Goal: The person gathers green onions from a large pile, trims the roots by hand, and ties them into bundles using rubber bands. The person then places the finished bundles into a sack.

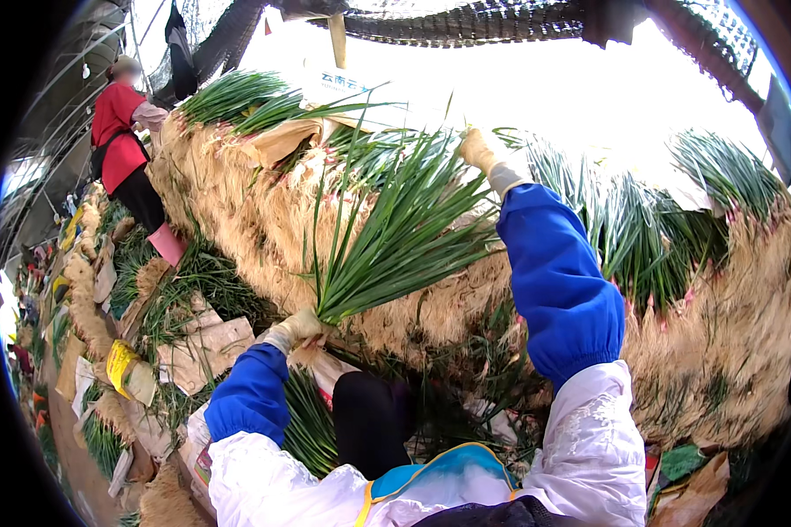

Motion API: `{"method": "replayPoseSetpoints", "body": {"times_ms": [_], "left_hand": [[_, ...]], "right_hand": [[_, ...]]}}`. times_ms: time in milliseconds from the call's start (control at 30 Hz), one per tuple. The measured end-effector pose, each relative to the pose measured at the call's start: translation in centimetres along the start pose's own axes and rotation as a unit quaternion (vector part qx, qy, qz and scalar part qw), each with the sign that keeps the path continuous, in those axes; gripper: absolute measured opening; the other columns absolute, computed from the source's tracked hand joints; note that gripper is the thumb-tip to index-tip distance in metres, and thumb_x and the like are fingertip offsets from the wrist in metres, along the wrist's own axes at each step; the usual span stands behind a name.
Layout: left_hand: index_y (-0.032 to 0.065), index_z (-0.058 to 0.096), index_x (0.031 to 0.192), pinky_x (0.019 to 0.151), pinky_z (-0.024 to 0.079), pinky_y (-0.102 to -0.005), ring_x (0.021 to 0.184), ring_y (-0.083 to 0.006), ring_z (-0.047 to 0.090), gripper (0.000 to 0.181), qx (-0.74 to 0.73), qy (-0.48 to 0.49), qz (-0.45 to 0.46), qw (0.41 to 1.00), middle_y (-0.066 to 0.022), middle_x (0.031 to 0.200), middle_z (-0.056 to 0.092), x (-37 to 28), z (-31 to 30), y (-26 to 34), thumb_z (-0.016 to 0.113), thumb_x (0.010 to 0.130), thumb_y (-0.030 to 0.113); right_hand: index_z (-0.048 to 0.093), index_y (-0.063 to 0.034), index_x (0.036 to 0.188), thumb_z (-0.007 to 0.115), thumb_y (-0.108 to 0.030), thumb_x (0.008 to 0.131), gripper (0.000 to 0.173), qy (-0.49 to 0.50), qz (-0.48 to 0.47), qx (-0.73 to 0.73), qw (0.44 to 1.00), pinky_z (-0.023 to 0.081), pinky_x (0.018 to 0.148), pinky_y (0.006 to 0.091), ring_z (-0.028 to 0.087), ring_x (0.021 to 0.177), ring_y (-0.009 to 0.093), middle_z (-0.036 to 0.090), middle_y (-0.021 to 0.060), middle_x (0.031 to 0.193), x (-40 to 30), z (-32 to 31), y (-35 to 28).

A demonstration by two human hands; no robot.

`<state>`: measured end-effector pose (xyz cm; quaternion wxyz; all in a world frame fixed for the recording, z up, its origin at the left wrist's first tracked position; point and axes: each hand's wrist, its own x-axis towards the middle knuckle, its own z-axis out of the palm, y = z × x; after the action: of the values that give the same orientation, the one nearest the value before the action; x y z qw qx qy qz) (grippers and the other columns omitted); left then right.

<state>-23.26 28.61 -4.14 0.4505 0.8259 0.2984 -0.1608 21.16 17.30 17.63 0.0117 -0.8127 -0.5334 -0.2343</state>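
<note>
My left hand [300, 327], in a pale glove, grips the base of a bunch of long green-leaved plants [389, 244]. The leaves fan up and to the right, in front of a tall stack of rooted plants [461, 296]. My right hand [482, 153], gloved too, reaches to the top of the stack, beside the leaf tips. Its fingers are partly lost in the glare, so its hold cannot be told. Pinkish stem bases and tan fibrous roots face me along the stack.
At the left, a person in a red top [118, 132] stands by the stack's far end. Brown paper [204, 349], a yellow bag [120, 365] and loose greens [217, 283] litter the ground. More bundles [310, 421] lie beside my leg. Dark netting [461, 29] hangs overhead.
</note>
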Motion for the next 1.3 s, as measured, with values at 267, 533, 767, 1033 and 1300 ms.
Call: {"method": "replayPoseSetpoints", "body": {"times_ms": [267,533,767,1033,1300], "left_hand": [[-0.0009,0.065,0.071,0.036,0.039,-0.0272,0.035,-0.0137,0.050,0.017,0.019,0.048,0.000,0.999,-0.0072,0.054,0.060,-0.8,-0.5,0.9,0.057,0.082,0.009],[-0.0021,0.060,0.097,0.030,0.036,-0.0268,0.038,-0.0140,0.050,0.018,-0.084,0.059,0.061,0.993,-0.0107,0.062,0.061,-0.4,-2.1,6.5,0.055,0.079,-0.001],[-0.0021,0.063,0.075,0.033,0.038,-0.0295,0.032,-0.0173,0.048,0.017,-0.040,0.048,-0.051,0.997,-0.0114,0.054,0.059,-3.1,-2.6,5.5,0.067,0.078,0.014],[-0.0021,0.065,0.073,0.037,0.041,-0.0309,0.033,-0.0178,0.050,0.024,-0.037,0.010,-0.066,0.997,-0.0107,0.058,0.061,-2.4,-2.4,5.4,0.065,0.082,0.019],[-0.0004,0.068,0.079,0.038,0.042,-0.0307,0.032,-0.0166,0.048,0.022,-0.003,0.018,-0.073,0.997,-0.0093,0.057,0.061,-3.6,-2.7,5.5,0.065,0.082,0.021]], "right_hand": [[0.070,-0.0080,0.088,0.051,-0.016,0.084,0.021,0.102,0.063,0.053,0.991,0.052,0.073,0.0422,0.065,0.086,0.031,0.067,0.0157,0.092,2.1,0.5,0.2],[0.067,-0.0058,0.092,0.048,-0.028,0.088,0.029,0.071,0.181,-0.047,0.980,0.049,0.081,0.0421,0.063,0.092,0.032,0.066,0.0169,0.095,2.3,-0.7,8.0],[0.063,-0.0165,0.112,0.051,-0.021,0.089,0.026,0.062,0.374,0.337,0.862,0.049,0.072,0.0269,0.060,0.083,0.016,0.066,0.0071,0.106,-8.6,-10.0,24.1],[0.067,-0.0066,0.102,0.058,-0.032,0.088,0.030,-0.211,-0.124,0.403,0.882,0.048,0.053,0.0281,0.053,0.054,0.013,0.066,0.0070,0.084,-13.0,-9.9,9.1],[0.066,-0.0014,0.090,0.063,-0.018,0.080,0.019,-0.046,-0.009,0.084,0.995,0.052,0.074,0.0399,0.065,0.085,0.031,0.067,0.0164,0.090,-7.2,-4.7,0.2]]}}
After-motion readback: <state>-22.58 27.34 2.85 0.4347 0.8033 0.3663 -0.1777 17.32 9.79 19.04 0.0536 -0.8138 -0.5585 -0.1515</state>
